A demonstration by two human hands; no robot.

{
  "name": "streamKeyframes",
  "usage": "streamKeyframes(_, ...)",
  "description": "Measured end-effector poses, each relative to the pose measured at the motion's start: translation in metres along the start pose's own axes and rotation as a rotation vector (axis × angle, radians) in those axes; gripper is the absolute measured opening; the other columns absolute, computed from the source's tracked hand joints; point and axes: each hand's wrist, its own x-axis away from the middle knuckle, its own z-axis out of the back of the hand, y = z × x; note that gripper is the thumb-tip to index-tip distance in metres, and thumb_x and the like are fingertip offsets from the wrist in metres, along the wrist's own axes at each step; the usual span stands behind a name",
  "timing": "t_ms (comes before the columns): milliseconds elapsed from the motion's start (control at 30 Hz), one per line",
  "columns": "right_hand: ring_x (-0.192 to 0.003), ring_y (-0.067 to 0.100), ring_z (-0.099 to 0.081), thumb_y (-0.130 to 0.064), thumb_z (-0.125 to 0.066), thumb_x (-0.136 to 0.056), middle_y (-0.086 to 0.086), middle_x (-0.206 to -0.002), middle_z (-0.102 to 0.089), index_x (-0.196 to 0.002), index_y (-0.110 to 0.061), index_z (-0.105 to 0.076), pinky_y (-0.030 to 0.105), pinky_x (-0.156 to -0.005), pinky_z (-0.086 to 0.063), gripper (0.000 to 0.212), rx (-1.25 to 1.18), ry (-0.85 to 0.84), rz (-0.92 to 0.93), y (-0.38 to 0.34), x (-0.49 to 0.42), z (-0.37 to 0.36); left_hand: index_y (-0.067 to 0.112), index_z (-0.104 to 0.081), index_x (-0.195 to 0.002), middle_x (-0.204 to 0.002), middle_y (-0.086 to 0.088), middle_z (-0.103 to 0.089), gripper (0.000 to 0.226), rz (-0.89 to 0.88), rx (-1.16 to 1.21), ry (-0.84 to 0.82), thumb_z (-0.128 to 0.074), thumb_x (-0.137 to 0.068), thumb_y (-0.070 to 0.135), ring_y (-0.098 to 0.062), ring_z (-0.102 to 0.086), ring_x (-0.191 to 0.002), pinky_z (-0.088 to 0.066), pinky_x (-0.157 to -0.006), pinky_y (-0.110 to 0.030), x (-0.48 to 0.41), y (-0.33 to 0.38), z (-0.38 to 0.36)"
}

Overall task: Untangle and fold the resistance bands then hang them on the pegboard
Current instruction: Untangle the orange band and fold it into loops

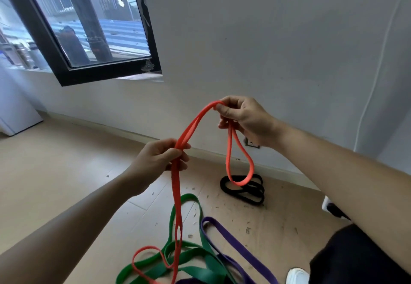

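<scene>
I hold a thin orange resistance band [176,197] up in the air with both hands. My left hand [160,161] grips its doubled strands at mid height. Higher and to the right, my right hand [242,120] pinches the band's top bend, and a short orange loop hangs below that hand. The rest of the orange band drops to the floor and lies tangled with a green band [189,259] and a purple band [235,243]. A black band [244,189] lies folded on the floor near the wall. No pegboard is in view.
A grey wall [278,39] with a skirting board stands close ahead, with a dark-framed window [93,28] at the upper left. A white appliance [15,110] stands at the far left. My white shoe [297,276] shows at the bottom right. Small debris specks the wooden floor.
</scene>
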Motion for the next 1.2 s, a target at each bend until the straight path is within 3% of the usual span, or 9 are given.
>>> streamKeyframes(133,-0.076,0.019,-0.06,-0.013,-0.066,-0.095,0.005,-0.082,-0.059,-0.105,0.001,-0.066,0.026,-0.072,-0.056,0.017,0.066,-0.074,-0.113,0.004,0.006,0.016,0.006,-0.07,-0.112,-0.087,-0.01,-0.071,0.026,0.013,0.163,0.097,-0.047,-0.103,0.007,-0.028,-0.069,-0.081,-0.058,-0.08,-0.034,0.002,0.008,0.01)
streamKeyframes(200,-0.08,0.019,-0.061,-0.009,-0.068,-0.094,0.007,-0.085,-0.061,-0.105,0.001,-0.066,0.026,-0.076,-0.057,0.015,0.139,-0.151,-0.176,0.011,0.009,0.018,0.004,-0.07,-0.115,-0.086,-0.009,-0.069,0.025,0.032,0.301,0.115,-0.049,-0.101,0.008,-0.025,-0.065,-0.08,-0.056,-0.084,-0.036,0.003,0.013,0.014)
streamKeyframes(300,-0.084,0.02,-0.066,-0.007,-0.071,-0.091,0.009,-0.091,-0.066,-0.103,0.001,-0.068,0.031,-0.085,-0.058,0.014,0.291,-0.291,-0.227,0.021,0.012,0.011,0.002,-0.069,-0.117,-0.088,-0.007,-0.068,0.029,0.044,0.469,0.073,-0.058,-0.092,0.013,-0.02,-0.063,-0.08,-0.056,-0.085,-0.035,0.004,0.023,0.018)
streamKeyframes(400,-0.085,0.018,-0.069,-0.008,-0.072,-0.091,0.008,-0.09,-0.069,-0.097,-0.003,-0.07,0.027,-0.084,-0.058,0.008,0.349,-0.374,-0.233,0.023,0.016,-0.004,0.007,-0.076,-0.107,-0.085,-0.005,-0.068,0.034,0.034,0.513,0.022,-0.071,-0.078,0.024,-0.016,-0.063,-0.075,-0.059,-0.078,-0.03,0.005,0.029,0.017)
streamKeyframes(600,-0.095,0.023,-0.071,-0.02,-0.071,-0.093,0.011,-0.1,-0.071,-0.108,-0.004,-0.068,0.036,-0.095,-0.057,0.022,0.265,-0.382,-0.15,0.013,0.014,-0.033,0.003,-0.072,-0.103,-0.075,-0.002,-0.062,0.032,-0.052,0.248,0.05,-0.064,-0.084,0.028,-0.015,-0.056,-0.069,-0.052,-0.071,-0.026,0.007,0.029,0.007)
streamKeyframes(800,-0.076,0.02,-0.068,-0.021,-0.065,-0.096,0.011,-0.084,-0.068,-0.106,0.005,-0.068,0.028,-0.073,-0.057,0.028,0.168,-0.325,-0.091,0.003,0.013,-0.045,0.006,-0.073,-0.095,-0.066,0.005,-0.063,0.02,-0.158,-0.094,0.068,-0.062,-0.094,0.024,-0.01,-0.058,-0.062,-0.052,-0.061,-0.018,0.004,0.024,0.006)
streamKeyframes(900,-0.073,0.018,-0.068,-0.02,-0.064,-0.097,0.009,-0.081,-0.068,-0.103,0.005,-0.069,0.03,-0.072,-0.059,0.026,0.204,-0.304,-0.062,0.003,0.013,-0.043,0.006,-0.072,-0.098,-0.07,0.003,-0.068,0.029,-0.116,-0.139,0.002,-0.064,-0.088,0.031,-0.01,-0.063,-0.066,-0.055,-0.065,-0.02,0.004,0.018,0.009)
streamKeyframes(1000,-0.066,0.016,-0.064,-0.019,-0.06,-0.099,0.007,-0.076,-0.063,-0.1,0.003,-0.067,0.03,-0.068,-0.059,0.023,0.163,-0.261,-0.054,0.001,0.013,-0.043,0.004,-0.071,-0.1,-0.077,-0.001,-0.07,0.018,-0.072,-0.168,-0.049,-0.065,-0.092,0.019,-0.016,-0.068,-0.074,-0.059,-0.072,-0.024,0.005,0.007,0.014)
streamKeyframes(1200,-0.055,0.011,-0.041,-0.024,-0.054,-0.103,0.001,-0.067,-0.044,-0.097,-0.002,-0.061,0.025,-0.055,-0.042,0.024,-0.031,-0.064,-0.013,-0.013,0.007,-0.024,0.002,-0.069,-0.097,-0.085,-0.008,-0.073,0.01,0.035,-0.201,-0.144,-0.064,-0.093,0.009,-0.027,-0.073,-0.087,-0.06,-0.077,-0.027,0.007,-0.01,0.028)
